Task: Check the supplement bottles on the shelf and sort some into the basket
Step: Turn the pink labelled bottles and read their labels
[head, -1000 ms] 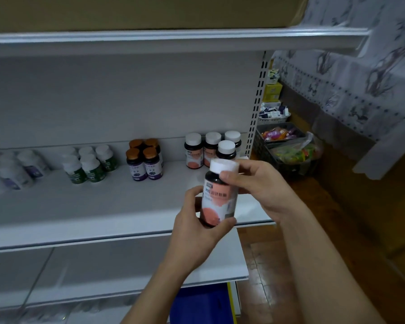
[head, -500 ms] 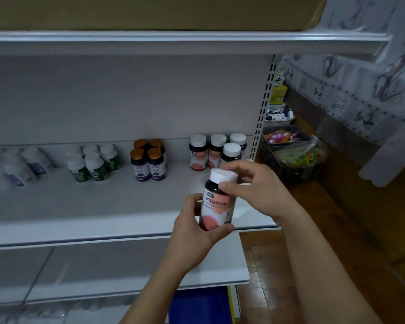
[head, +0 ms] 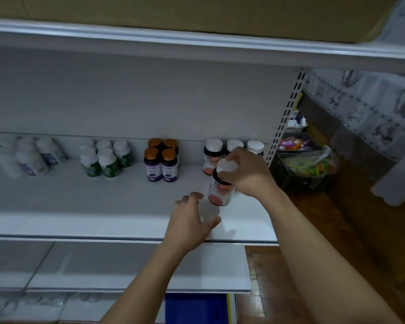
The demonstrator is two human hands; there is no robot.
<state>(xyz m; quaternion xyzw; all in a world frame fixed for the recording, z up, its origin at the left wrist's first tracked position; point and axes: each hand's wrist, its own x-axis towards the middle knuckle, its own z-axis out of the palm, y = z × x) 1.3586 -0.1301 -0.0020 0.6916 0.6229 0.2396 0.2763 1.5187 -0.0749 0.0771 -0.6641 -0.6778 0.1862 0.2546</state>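
Right grip [head: 246, 177] clasps round dark orange-labelled plastic bottle [head: 220, 192] by its smooth white cap.
Left grip [head: 189, 223], fingers spread, just apart at bottle's 7 o'clock.

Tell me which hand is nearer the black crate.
Right. The right hand, gripping a bottle by its cap, is just left of the black crate; the left hand is further left, open over the shelf front.

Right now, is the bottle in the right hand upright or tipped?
Nearly upright, leaning slightly: the right hand grips the bottle by its white cap, which sits above and slightly right of its base.
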